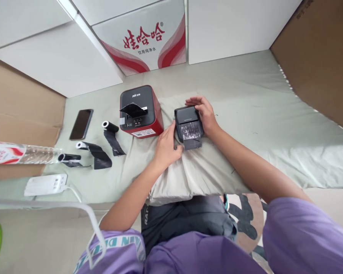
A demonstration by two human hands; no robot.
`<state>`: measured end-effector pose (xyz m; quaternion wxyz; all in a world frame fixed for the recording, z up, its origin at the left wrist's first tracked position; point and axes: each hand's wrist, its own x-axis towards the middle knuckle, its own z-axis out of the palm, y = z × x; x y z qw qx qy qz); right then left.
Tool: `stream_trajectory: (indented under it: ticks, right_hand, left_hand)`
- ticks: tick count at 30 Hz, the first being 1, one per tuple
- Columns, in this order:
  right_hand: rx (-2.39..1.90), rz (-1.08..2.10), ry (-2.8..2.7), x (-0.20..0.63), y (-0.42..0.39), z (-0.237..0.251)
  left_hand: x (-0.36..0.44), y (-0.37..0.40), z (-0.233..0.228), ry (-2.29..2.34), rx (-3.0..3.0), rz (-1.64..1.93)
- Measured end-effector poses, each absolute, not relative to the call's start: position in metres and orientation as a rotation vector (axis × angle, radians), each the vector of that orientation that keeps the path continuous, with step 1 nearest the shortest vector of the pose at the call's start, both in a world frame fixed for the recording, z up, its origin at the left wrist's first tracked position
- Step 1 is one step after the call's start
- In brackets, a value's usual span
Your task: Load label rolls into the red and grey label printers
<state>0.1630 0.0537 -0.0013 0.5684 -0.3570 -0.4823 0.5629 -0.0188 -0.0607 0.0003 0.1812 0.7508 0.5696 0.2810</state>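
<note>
A small black label printer (185,115) lies on the cloth-covered surface, with a dark, scratched-looking strip of paper (193,141) coming out of its near side. My left hand (166,147) is against the printer's left side, fingers straight along it and thumb by the near corner. Around the far right corner curls my right hand (205,114), so the printer sits held between both hands. Just left of them stands a red and black printer (157,110) with a black paper strip (133,110) sticking out of its top.
Black paper rolls, partly unwound, lie to the left: one roll (111,126), another roll (98,154), a third roll (71,158). Beyond them are a phone (81,124), a water bottle (37,153) and a white power bank (45,184) with a cable (88,213). Boxes (144,42) line the back.
</note>
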Motion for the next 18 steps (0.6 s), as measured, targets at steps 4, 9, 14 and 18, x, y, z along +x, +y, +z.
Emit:
stream_trajectory:
  ticks: [4, 9, 14, 18]
  right_hand:
    - [-0.851, 1.384, -1.179, 0.171, 0.058, 0.005]
    - [-0.902, 1.527, -1.357, 0.189, 0.064, 0.018]
    - [-0.943, 1.589, -1.451, 0.2, 0.064, 0.027]
    - [-0.936, 1.471, -1.349, 0.197, 0.065, 0.018]
  left_hand:
    - [-0.024, -0.06, -0.005, 1.521, 2.057, 0.889]
    - [-0.028, -0.059, -0.006, 1.461, 2.039, 0.881]
    - [-0.03, -0.058, -0.003, 1.431, 2.005, 0.876]
    - [-0.03, -0.057, -0.001, 1.426, 1.986, 0.859]
